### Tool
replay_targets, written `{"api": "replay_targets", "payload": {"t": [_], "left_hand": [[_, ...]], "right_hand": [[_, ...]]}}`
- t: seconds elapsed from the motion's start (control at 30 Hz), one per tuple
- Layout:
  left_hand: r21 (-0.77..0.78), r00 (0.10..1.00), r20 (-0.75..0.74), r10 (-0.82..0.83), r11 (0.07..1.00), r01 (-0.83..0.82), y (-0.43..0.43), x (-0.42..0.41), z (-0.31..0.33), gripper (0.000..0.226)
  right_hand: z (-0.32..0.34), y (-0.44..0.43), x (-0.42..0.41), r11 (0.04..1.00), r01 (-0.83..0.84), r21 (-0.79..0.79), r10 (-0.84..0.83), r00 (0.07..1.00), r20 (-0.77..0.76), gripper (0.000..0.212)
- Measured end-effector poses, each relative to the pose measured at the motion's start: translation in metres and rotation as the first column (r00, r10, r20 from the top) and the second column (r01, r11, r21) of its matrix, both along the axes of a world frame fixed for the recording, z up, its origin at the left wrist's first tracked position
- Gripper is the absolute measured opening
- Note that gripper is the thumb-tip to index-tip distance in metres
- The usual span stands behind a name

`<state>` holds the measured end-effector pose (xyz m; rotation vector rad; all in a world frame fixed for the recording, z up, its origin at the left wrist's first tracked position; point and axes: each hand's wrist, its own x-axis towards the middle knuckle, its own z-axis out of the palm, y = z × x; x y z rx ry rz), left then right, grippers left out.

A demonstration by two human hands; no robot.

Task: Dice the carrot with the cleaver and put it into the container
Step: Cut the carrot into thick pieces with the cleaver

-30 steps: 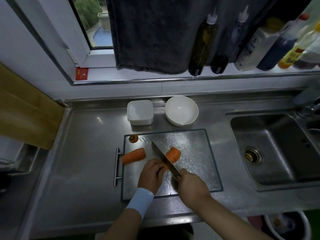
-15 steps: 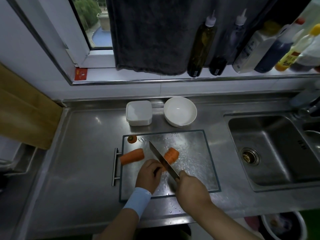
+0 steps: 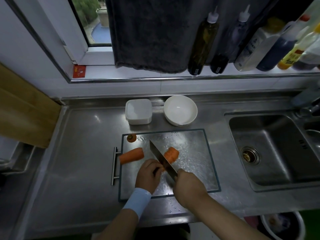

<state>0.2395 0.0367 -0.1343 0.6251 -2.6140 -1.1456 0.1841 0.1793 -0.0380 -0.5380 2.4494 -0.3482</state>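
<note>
Head view, only one. Left hand [image 3: 148, 174] sits knuckles-up on the cutting board [image 3: 199, 153], fingers curled down over the near end of the carrot chunk [image 3: 171, 154], gripping it. A light-blue wristband [image 3: 137, 200] is on that wrist, forearm coming in from bottom centre.

Right hand [image 3: 188, 187] is fisted round the cleaver [image 3: 160, 157] handle, which is hidden inside the fist. Its forearm enters from lower right. The blade runs diagonally up-left from the fist, right beside the left knuckles, edge down on the chunk.

A second carrot piece [image 3: 132, 155] lies on the board's left side, apart from both hands. A carrot end [image 3: 131, 138] sits in the board's far-left corner.

The container [image 3: 138, 111] stands on the desk [image 3: 78, 153] behind the board, w/ a white bowl [image 3: 180, 110] just to its right. No carrot visible in either. Sink [image 3: 268, 149] is off to the right.
</note>
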Motion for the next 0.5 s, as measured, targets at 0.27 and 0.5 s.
{"api": "replay_targets", "payload": {"t": [0.27, 0.5], "left_hand": [[0.0, 0.999, -0.036, 0.012, 1.0, -0.012, -0.001, 0.0, -0.005, 0.009], [-0.001, 0.997, -0.079, 0.011, 1.0, -0.011, 0.001, 0.0, -0.004, 0.012]], "right_hand": [[-0.016, -0.011, 0.001, 1.0, 0.004, -0.011, -0.004, 1.0, 0.014, 0.018], [-0.019, -0.018, -0.003, 0.997, 0.032, -0.073, -0.032, 0.999, 0.006, 0.019]]}}
